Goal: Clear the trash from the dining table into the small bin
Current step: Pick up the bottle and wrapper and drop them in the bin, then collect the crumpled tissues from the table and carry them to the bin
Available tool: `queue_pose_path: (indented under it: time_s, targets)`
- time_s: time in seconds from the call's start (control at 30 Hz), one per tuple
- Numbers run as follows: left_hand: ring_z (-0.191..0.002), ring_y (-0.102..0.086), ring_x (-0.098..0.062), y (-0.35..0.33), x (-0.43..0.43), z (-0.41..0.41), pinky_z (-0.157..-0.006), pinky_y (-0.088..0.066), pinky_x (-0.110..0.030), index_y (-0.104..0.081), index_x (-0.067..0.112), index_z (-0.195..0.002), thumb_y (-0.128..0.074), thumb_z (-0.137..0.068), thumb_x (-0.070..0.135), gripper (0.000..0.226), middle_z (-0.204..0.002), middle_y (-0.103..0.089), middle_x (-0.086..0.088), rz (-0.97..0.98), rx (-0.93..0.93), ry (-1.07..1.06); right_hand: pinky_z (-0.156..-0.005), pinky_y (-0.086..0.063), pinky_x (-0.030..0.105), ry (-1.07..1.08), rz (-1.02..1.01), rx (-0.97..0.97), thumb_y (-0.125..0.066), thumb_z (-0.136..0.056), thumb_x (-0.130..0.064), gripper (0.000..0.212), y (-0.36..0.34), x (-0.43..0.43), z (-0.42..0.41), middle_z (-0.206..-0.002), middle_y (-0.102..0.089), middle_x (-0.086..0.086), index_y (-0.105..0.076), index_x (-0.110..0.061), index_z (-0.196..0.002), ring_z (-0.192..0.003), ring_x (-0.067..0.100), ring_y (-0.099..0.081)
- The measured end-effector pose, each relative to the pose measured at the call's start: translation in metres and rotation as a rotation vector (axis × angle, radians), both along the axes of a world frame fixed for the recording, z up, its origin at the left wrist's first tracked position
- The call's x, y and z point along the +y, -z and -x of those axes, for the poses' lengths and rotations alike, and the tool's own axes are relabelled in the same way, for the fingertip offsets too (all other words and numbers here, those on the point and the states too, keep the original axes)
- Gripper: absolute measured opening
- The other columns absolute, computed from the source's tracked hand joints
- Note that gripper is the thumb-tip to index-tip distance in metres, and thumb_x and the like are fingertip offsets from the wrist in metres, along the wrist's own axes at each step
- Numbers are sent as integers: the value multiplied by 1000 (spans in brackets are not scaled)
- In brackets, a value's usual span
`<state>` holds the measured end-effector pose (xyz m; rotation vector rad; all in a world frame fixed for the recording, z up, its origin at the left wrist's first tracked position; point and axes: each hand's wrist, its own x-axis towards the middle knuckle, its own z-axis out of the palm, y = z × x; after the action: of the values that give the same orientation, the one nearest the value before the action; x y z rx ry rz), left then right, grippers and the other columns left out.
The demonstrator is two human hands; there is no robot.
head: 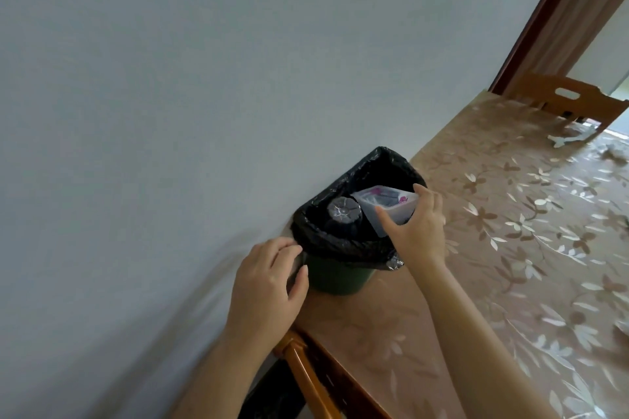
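A small dark green bin (335, 277) lined with a black bag (343, 241) stands on the dining table (510, 248) against the wall. My left hand (269, 279) grips the bin's near left side at the bag's edge. My right hand (417, 226) holds a clear plastic container (384, 202) with pink print, tilted into the bin's mouth. The bottom of a plastic bottle (446, 211) shows inside the bin beside it. White crumpled scraps (571, 138) lie on the far right of the table.
The table wears a brown floral cloth. A wooden chair back (575, 100) stands at the far end by a doorway. Another wooden chair (306, 371) is close below my left arm. A pale wall runs along the table's left side.
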<state>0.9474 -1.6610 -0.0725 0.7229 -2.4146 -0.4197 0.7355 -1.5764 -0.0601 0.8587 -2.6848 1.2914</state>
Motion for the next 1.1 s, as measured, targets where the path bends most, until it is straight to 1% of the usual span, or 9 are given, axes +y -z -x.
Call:
queue_pose_path:
  time_s: [0.07, 0.23, 0.37, 0.47, 0.57, 0.7, 0.9, 1.0, 1.1]
  targets:
    - [-89, -62, -20, 1, 1, -3, -77, -43, -22, -66, 6, -97, -45, -82, 28, 35, -97, -67, -8, 6, 0, -3, -88, -42, 34, -4, -27, -15, -69, -74, -40, 74, 4, 1, 2, -136, -34, 7, -32, -10, -131, -121, 23, -37]
    - [-91, -62, -18, 5, 8, 0, -77, -46, -22, -65, 7, -100, -46, -83, 29, 34, -100, -66, -7, -22, 3, 41, -94, -37, 33, -43, 1, 33, -69, -76, -34, 67, 12, 17, -8, -133, -38, 9, -36, -10, -129, -122, 23, -37]
    - [-99, -60, -17, 7, 22, 22, -84, -45, -23, -65, 9, -104, -47, -84, 30, 34, -105, -66, -6, -49, 13, 161, -96, -31, 29, -17, -36, 87, -65, -79, -27, 58, 18, 37, -17, -131, -42, 12, -39, -8, -127, -123, 24, -36]
    - [-102, -58, -18, 12, 37, 41, -87, -47, -26, -64, 8, -105, -48, -85, 28, 32, -107, -65, -6, -68, 41, 277, -99, -35, 35, 10, -46, 95, -67, -78, -22, 52, 23, 59, -25, -128, -46, 13, -46, -6, -122, -121, 26, -40]
    - [-100, -58, -18, 18, 54, 57, -85, -48, -28, -64, 9, -104, -48, -85, 28, 31, -106, -65, -6, -74, 46, 370, -95, -39, 34, 60, -98, 117, -67, -78, -18, 48, 29, 90, -30, -125, -50, 14, -49, -4, -120, -117, 28, -45]
    - [-99, -58, -18, 29, 84, 75, -85, -46, -28, -64, 11, -103, -46, -84, 30, 33, -105, -65, -5, -90, -15, 485, -92, -46, 45, 184, -155, 110, -68, -77, -15, 42, 40, 141, -35, -119, -55, 15, -53, -3, -114, -110, 31, -52]
    - [-98, -60, -21, 38, 138, 92, -85, -49, -35, -65, 11, -101, -44, -83, 32, 35, -104, -66, -6, -52, -130, 639, -88, -49, 44, 362, -257, 120, -67, -77, -15, 34, 50, 222, -57, -111, -61, 14, -58, -5, -108, -102, 29, -57]
    - [-98, -60, -22, 38, 174, 98, -84, -48, -35, -65, 11, -102, -58, -81, 26, 26, -105, -66, -6, -29, -147, 695, -84, -51, 41, 453, -311, 103, -64, -79, -20, 31, 57, 269, -71, -107, -62, 11, -58, -8, -107, -95, 26, -60]
    - [-98, -61, -22, 36, 225, 102, -84, -48, -35, -65, 11, -101, -68, -76, 19, 26, -104, -67, -6, -9, -154, 763, -81, -51, 40, 533, -298, 73, -51, -79, -31, 33, 60, 323, -87, -100, -64, 10, -62, -8, -100, -91, 26, -61]
